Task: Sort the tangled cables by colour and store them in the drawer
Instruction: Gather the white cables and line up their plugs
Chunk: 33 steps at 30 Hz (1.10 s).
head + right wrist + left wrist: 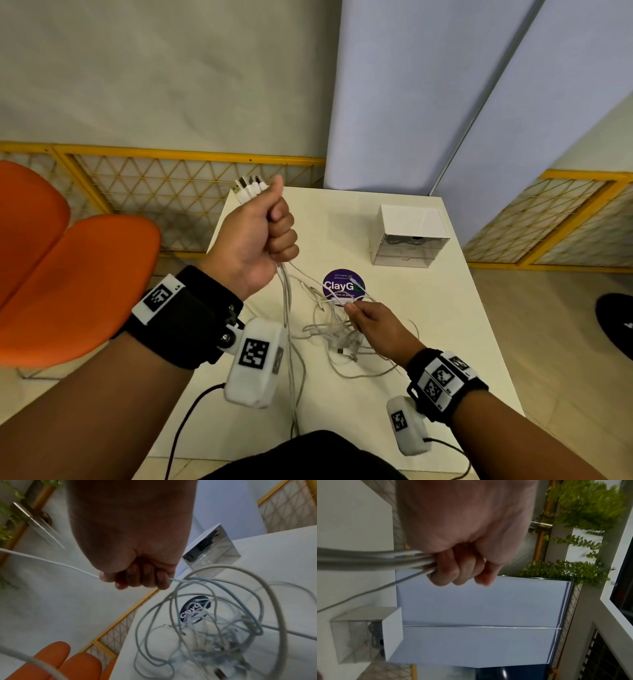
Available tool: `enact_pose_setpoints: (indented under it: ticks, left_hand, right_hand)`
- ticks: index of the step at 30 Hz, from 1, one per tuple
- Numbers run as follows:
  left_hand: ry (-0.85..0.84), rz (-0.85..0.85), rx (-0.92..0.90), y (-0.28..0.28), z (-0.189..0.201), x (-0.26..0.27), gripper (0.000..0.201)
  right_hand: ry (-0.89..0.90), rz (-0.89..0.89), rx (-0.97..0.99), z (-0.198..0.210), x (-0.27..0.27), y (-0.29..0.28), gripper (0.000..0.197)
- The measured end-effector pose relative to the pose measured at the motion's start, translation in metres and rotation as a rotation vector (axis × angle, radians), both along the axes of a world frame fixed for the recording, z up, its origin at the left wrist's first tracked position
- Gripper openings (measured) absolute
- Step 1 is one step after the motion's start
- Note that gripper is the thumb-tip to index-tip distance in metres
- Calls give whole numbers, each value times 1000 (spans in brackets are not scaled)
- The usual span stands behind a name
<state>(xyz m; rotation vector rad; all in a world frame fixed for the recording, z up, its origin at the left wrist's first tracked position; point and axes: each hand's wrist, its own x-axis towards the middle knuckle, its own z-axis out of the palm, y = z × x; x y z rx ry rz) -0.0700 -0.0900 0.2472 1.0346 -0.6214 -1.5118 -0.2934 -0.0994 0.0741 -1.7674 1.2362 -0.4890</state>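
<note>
My left hand is raised in a fist round a bundle of white cables; their white plug ends stick out above the thumb, and the cords hang down to the table. The left wrist view shows the same grey-white cords leaving the curled fingers. My right hand pinches one thin white cable above a tangle of white cables lying on the white table. A small clear drawer unit stands at the table's far right, with dark cables in its top drawer.
A round purple sticker lies on the table behind the tangle. An orange chair stands at the left. Yellow-framed mesh fencing and pale blue panels stand behind the table. Black wrist-camera leads hang near the front edge.
</note>
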Motion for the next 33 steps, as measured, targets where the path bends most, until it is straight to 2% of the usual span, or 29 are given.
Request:
enact_pose_setpoints:
  ticks: [2, 6, 9, 14, 19, 22, 27, 33]
  left_hand:
    - [-111, -83, 30, 5, -1, -2, 41]
    - [-351, -205, 91, 14, -15, -8, 24]
    - [-501, -186, 146, 14, -31, -10, 27]
    - [-627, -365, 198, 16, -40, -14, 45]
    - [-715, -333, 140, 17, -22, -10, 36]
    - [-639, -230, 69, 17, -4, 3, 36]
    - [-386, -165, -90, 20, 22, 15, 52]
    - [-74, -101, -273, 22, 38, 17, 41]
  right_hand:
    - [29, 28, -18, 2, 6, -3, 47]
    - [73, 150, -67, 35, 24, -7, 38]
    - [47, 223, -77, 68, 32, -10, 32]
    - [-131, 305, -30, 102, 29, -20, 27]
    - [-190, 269, 30, 94, 18, -21, 46]
    - [-229, 166, 71, 76, 8, -20, 44]
    - [-200, 63, 65, 34, 1, -26, 43]
    - [-152, -5, 105, -7, -5, -25, 38]
